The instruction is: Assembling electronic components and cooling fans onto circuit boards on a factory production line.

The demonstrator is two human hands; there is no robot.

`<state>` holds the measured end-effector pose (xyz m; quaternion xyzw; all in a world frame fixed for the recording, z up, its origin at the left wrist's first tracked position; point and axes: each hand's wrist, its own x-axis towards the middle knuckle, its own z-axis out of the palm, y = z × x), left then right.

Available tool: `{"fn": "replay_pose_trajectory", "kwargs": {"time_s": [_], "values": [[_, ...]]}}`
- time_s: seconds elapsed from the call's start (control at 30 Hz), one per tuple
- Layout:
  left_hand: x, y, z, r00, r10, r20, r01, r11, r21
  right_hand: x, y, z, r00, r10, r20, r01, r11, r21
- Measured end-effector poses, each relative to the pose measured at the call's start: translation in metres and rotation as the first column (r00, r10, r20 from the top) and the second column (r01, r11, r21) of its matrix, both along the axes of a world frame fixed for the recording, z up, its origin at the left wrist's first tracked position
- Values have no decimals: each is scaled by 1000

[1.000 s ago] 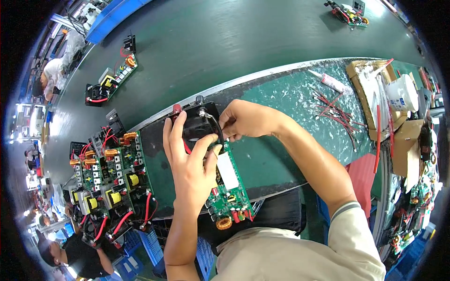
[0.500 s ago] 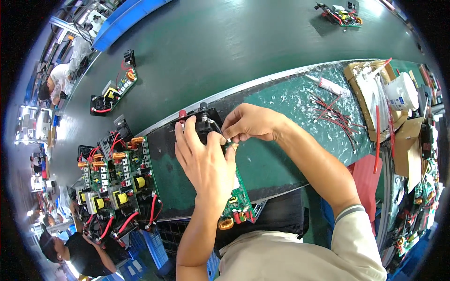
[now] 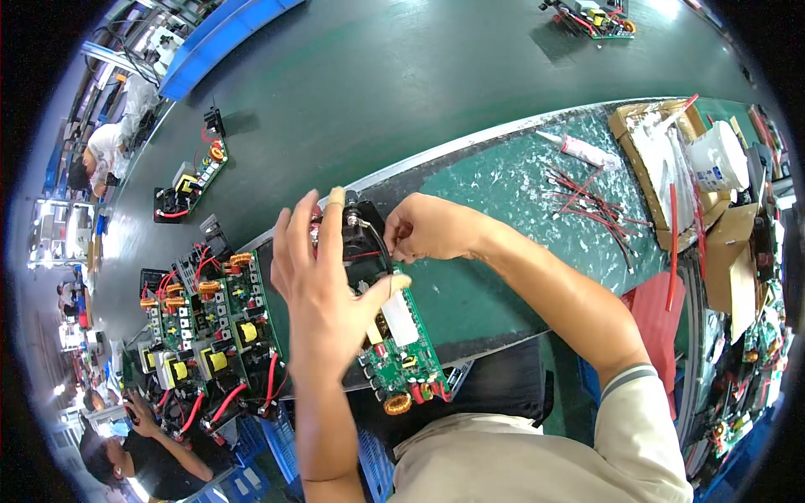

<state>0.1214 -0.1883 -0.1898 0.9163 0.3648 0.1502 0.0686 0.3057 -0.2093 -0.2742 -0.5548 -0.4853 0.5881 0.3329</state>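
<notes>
Circuit board [image 3: 401, 356] lies under left hand [image 3: 323, 289], below right hand [image 3: 428, 228].

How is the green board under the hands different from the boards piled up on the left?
The board under the left hand and right hand, the circuit board, lies alone, partly covered. The stacked boards sit untouched, side by side, showing yellow parts and red wires. Both are green with coppery coils.
</notes>
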Motion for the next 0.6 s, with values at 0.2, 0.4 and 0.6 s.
{"fn": "replay_pose_trajectory", "kwargs": {"time_s": [0.2,0.4,0.6], "values": [[-13,16,10,934,-199,-298,175,979,-103,-1,1,-2,993,22,120,-36,993,115],[-10,26,7,912,-280,-299,246,958,-148,0,7,-6,1000,10,19,-10,1000,23],[-10,29,4,917,-286,-278,239,952,-190,-2,4,1,997,-13,79,9,999,42]]}}
